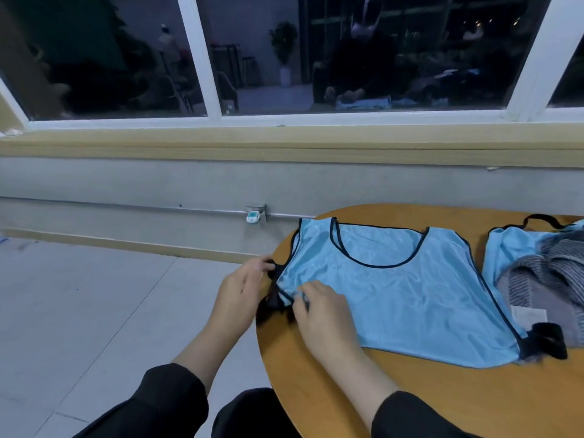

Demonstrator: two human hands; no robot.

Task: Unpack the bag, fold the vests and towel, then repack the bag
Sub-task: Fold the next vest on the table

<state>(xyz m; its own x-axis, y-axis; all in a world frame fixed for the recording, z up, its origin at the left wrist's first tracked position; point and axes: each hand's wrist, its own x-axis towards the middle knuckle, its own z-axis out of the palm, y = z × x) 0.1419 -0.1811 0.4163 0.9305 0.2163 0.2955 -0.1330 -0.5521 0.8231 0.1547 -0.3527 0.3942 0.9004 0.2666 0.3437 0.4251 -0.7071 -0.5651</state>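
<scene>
A light blue vest (pixel 398 295) with black trim lies spread flat on the round wooden table (pixel 410 403). At the vest's left edge my left hand (pixel 241 294) pinches the black side strap (pixel 275 298). My right hand (pixel 322 309) pinches the vest's left edge beside the same strap. A second light blue vest (pixel 505 251) lies at the table's right. On it sits a crumpled grey striped towel (pixel 543 279). No bag is in view.
The table's left edge hangs over a pale tiled floor (pixel 94 298). Behind it runs a grey wall with a metal pipe and a small white device (pixel 253 216). Above is a wooden sill (pixel 284 143) and dark windows. My knees sit under the table's near edge.
</scene>
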